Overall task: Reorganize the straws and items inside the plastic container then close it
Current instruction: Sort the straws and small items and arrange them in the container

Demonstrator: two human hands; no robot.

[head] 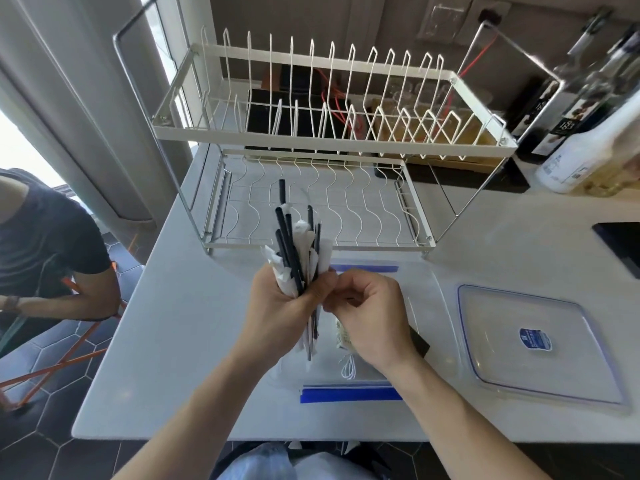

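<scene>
Gripping a bundle of black and paper-wrapped straws [298,258] in the left hand [277,306], fingers curling round its middle, tips fanning up and away. Right hand [370,317] is sitting just beside that grip, fingers curled, fingertips [329,301] touching the bundle; whether it is pinching a straw, cannot tell. Clear plastic container [426,306] with blue latches is lying directly under both hands, with white items inside. Its lid [533,341] is lying flat to the right, apart. White dish rack [329,140] is standing beyond.
</scene>
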